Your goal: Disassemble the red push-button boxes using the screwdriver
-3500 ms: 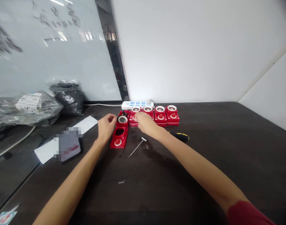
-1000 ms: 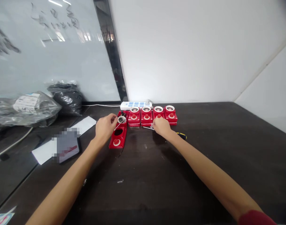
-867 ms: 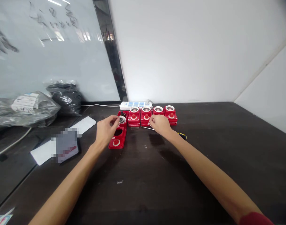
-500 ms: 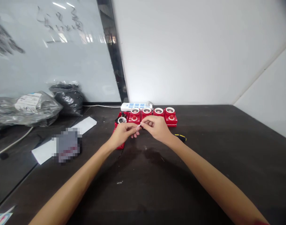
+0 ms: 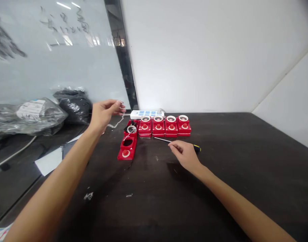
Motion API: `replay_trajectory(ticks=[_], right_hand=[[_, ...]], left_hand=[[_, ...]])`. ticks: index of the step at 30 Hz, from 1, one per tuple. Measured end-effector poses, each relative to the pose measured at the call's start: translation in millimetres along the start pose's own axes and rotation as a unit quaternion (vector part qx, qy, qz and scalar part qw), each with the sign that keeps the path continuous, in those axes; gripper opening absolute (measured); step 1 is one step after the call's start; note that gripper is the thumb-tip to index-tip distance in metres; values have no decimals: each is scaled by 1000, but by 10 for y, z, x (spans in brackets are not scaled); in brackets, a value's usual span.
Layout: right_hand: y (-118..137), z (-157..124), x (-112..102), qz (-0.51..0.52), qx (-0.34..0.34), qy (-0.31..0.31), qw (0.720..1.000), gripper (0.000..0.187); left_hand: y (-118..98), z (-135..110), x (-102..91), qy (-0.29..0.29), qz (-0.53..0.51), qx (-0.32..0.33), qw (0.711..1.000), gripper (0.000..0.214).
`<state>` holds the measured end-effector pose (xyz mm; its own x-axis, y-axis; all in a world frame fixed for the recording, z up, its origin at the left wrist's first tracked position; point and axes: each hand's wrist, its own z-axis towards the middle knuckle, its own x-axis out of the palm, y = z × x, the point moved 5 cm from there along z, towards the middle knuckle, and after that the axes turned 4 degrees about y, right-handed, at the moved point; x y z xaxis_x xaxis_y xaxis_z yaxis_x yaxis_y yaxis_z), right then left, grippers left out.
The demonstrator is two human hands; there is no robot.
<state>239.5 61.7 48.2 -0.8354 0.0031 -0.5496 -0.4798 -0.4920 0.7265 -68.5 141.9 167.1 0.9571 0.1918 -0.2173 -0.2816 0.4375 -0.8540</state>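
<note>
We face a white wall across a dark tabletop, whiteboard left. On it, the opened red button unit lies lengthwise, button end towards us. Our left hand pinches a white strand trailing leftward; whether our right hand, fingers narrowed, grips the screwdriver, we cannot tell.

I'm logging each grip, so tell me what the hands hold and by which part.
The left hand pinches a thin white strand near its upper end, between thumb and fingertips. Whether the right hand holds anything cannot be told.
</note>
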Motion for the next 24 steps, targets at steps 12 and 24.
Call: replay_trajectory(ticks=[12,24], right_hand=[[-93,-65,-42,-5,3,-18,1000,18],[-207,-78,0,6,-3,-6,1000,15]], left_hand=[[371,190,204,26,55,-70,996,18],[454,169,259,70,237,-55,967,35]])
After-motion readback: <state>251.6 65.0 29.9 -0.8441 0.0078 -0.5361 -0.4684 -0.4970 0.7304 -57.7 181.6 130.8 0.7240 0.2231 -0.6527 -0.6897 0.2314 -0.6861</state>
